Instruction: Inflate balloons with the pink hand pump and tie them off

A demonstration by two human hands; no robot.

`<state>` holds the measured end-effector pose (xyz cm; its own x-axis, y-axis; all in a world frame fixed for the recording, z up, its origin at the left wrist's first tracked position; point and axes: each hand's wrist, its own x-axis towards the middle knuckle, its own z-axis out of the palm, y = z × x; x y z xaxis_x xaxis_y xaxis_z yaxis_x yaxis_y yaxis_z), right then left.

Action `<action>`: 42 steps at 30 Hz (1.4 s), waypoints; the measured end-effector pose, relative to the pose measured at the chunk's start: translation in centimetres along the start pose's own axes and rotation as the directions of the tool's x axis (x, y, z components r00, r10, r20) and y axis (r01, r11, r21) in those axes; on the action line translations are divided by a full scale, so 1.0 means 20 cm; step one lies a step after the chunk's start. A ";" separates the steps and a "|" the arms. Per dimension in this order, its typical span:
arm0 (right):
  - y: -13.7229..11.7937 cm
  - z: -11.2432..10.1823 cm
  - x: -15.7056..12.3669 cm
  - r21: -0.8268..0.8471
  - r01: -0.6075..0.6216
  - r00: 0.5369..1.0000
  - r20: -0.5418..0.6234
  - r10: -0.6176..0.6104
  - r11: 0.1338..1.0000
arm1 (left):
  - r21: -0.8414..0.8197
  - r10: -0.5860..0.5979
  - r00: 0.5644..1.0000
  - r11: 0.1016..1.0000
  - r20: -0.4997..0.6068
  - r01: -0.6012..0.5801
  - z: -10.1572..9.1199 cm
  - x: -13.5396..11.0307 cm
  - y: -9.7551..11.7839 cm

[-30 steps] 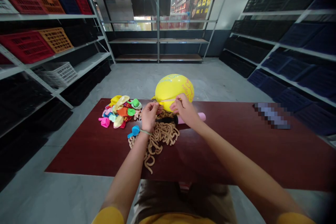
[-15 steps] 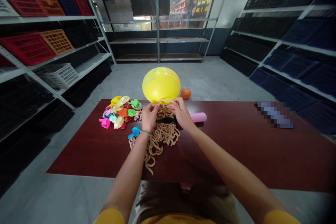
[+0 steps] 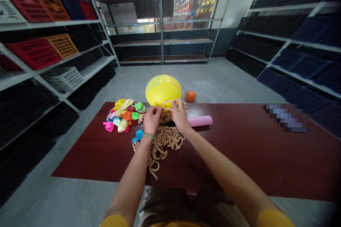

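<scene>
An inflated yellow balloon (image 3: pixel 163 88) with faint print rests at the table's far edge, its neck end toward me. My left hand (image 3: pixel 151 120) is closed in a pinch at the balloon's neck, by one end of a pale elastic band (image 3: pixel 167 103). Pinched in my right hand (image 3: pixel 181 117) is the band's other side, stretched across the neck. My fingers partly hide the neck. Below both hands lies a heap of tan, curly rubber bands (image 3: pixel 170 136). A blue limp balloon (image 3: pixel 139 135) lies beside my left wrist, which wears a thin green band.
Limp balloons in several colours (image 3: pixel 124 115) form a pile at the left. A pink pump tube (image 3: pixel 201 120) lies right of my right hand. Behind the table edge is a small orange ball-like thing (image 3: pixel 190 95). A blurred-out object (image 3: pixel 286 117) lies on the table (image 3: pixel 239 156) at right.
The yellow balloon sits slightly lower and the band is opened into a wider loop between my hands. My right hand has shifted a little left and down; the view has tilted slightly.
</scene>
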<state>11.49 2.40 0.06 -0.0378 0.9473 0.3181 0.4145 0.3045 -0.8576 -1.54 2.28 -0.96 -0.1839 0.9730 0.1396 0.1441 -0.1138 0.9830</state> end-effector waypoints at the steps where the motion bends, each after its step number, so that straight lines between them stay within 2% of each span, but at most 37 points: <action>1: -0.02 -0.03 -0.01 -0.088 0.064 0.998 -0.007 -0.065 0.994 | -0.015 -0.028 1.000 0.999 0.002 0.028 0.00 0.00 0.00; 3: -0.05 -0.09 -0.03 -0.275 0.197 0.979 0.096 -0.177 0.941 | -0.032 -0.051 0.999 0.998 -0.004 0.051 0.00 0.00 0.00; 4: -0.06 -0.11 -0.04 -0.353 0.273 0.958 0.183 -0.220 0.895 | -0.033 -0.051 0.999 0.998 -0.012 0.050 0.00 0.00 0.00; 6: -0.07 -0.15 -0.05 -0.457 0.391 0.912 0.312 -0.267 0.799 | -0.031 -0.046 0.998 0.998 -0.034 0.045 0.00 0.00 0.00; 7: -0.07 -0.16 -0.05 -0.488 0.419 0.900 0.336 -0.278 0.765 | -0.027 -0.047 0.998 0.999 -0.042 0.046 0.00 0.00 0.00; 12: -0.10 -0.23 -0.04 -0.578 0.398 0.916 0.295 -0.272 0.712 | -0.011 -0.045 0.999 0.999 -0.014 0.045 0.00 -0.01 0.01; 15: -0.12 -0.29 0.00 -0.582 0.379 0.925 0.261 -0.277 0.719 | 0.013 0.050 0.998 0.999 0.035 -0.050 0.02 -0.03 0.02; 18: -0.15 -0.34 0.05 -0.581 0.379 0.925 0.243 -0.291 0.720 | -0.041 0.123 0.984 0.992 0.132 -0.118 0.03 -0.05 0.03; 22: -0.15 -0.39 0.10 -0.613 0.352 0.936 0.211 -0.282 0.707 | -0.156 0.092 0.946 0.987 0.312 -0.044 0.04 -0.06 0.04; 26: -0.14 -0.40 0.10 -0.626 0.359 0.933 0.230 -0.276 0.693 | -0.188 0.011 0.901 0.979 0.434 0.078 0.03 -0.07 0.05; 30: -0.14 -0.41 0.11 -0.573 0.347 0.937 0.249 -0.246 0.742 | -0.187 0.015 0.838 0.977 0.546 0.105 0.03 -0.07 0.05; 34: -0.13 -0.42 0.14 -0.376 0.313 0.939 0.258 -0.226 0.872 | -0.172 0.052 0.803 0.983 0.593 0.064 0.04 -0.08 0.03; 37: -0.13 -0.41 0.17 -0.223 0.261 0.945 0.260 -0.201 0.939 | -0.154 0.073 0.813 0.988 0.577 0.021 0.06 -0.08 0.01; 42: -0.18 -0.43 0.17 -0.081 0.203 0.937 0.305 -0.169 0.976 | -0.168 0.091 0.877 0.986 0.471 -0.012 0.09 -0.08 0.00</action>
<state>17.58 3.57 7.70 -0.3833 0.8664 0.3201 0.4708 0.4814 -0.7394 0.52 1.09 -1.40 0.3101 0.9378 0.1558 -0.0196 -0.1575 0.9873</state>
